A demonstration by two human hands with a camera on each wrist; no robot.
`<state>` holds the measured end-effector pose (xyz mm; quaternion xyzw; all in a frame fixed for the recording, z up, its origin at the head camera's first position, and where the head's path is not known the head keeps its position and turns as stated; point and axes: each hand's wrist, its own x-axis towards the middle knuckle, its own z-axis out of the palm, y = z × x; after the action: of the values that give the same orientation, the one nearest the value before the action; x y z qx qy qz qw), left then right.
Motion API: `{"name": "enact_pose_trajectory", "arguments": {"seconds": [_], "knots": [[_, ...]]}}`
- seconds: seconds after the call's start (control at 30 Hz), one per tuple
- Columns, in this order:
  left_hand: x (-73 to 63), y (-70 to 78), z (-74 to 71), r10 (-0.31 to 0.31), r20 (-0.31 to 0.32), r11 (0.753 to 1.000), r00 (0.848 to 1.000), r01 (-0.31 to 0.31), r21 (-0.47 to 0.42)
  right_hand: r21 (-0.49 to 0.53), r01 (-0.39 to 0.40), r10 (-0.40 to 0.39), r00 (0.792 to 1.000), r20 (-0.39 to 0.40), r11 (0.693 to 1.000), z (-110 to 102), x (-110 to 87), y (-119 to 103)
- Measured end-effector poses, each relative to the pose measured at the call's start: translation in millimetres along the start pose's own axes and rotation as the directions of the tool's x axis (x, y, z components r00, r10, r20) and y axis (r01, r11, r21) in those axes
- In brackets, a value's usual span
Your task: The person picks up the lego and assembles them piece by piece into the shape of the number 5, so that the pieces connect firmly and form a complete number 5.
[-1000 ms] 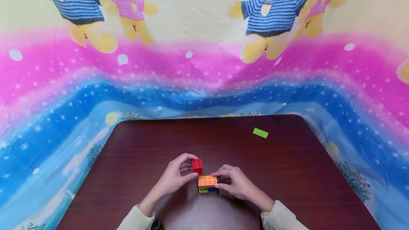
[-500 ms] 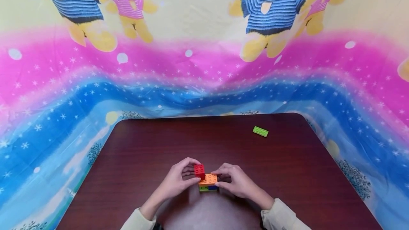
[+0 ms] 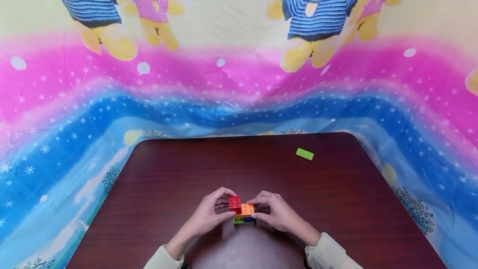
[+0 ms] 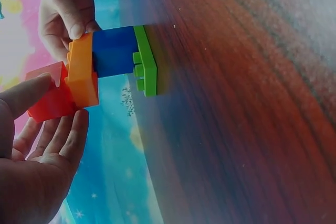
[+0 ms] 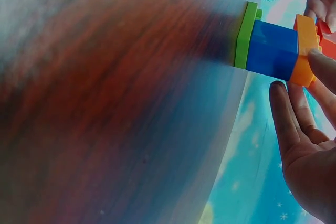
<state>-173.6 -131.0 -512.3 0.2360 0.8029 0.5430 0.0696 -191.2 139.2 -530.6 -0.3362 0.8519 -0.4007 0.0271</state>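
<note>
My left hand (image 3: 207, 213) pinches a red building brick (image 3: 234, 204) between thumb and fingers. The red brick sits on the left end of an orange brick (image 3: 247, 209), touching its studs. My right hand (image 3: 274, 212) grips the orange brick's right end with thumb and fingertips. Beneath the orange brick, a blue brick (image 4: 114, 51) stands on one end of a flat green plate brick (image 4: 149, 66). The left wrist view shows bare studs at the green plate's other end, under the orange overhang. That stack rests on the table.
A second flat green brick (image 3: 305, 154) lies by itself toward the table's back right. The dark wooden table (image 3: 179, 165) has rounded back corners. A printed cloth (image 3: 231, 78) with bears hangs around its back and sides.
My left hand has carried the red brick right and toward me, from beside the stack onto the orange brick's left end. The right hand stays at the orange brick.
</note>
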Motion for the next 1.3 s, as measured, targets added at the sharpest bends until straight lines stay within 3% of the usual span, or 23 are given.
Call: {"name": "enact_pose_trajectory", "arguments": {"seconds": [0.1,0.47,0.83,1.3], "knots": [[0.7,-0.9,1.1,0.008,0.006,1.000,1.000,-0.008,0.011,0.012,0.025,-0.025,1.000,-0.007,1.000,0.4,-0.1,1.0],[0.6,0.1,3.5,0.025,0.012,1.000,1.000,-0.025,0.011,0.027,-0.021,0.020,1.000,0.005,0.999,0.4,0.4,-0.4],[0.6,-3.6,6.0,0.017,0.034,0.997,0.999,-0.014,-0.077,0.051,-0.025,0.024,1.000,0.014,0.998,-0.6,0.3,-0.9],[-2.2,-5.8,7.0,0.032,0.027,0.996,0.999,-0.029,-0.088,-0.003,-0.027,0.027,1.000,0.005,1.000,0.1,-0.3,-0.1]]}}
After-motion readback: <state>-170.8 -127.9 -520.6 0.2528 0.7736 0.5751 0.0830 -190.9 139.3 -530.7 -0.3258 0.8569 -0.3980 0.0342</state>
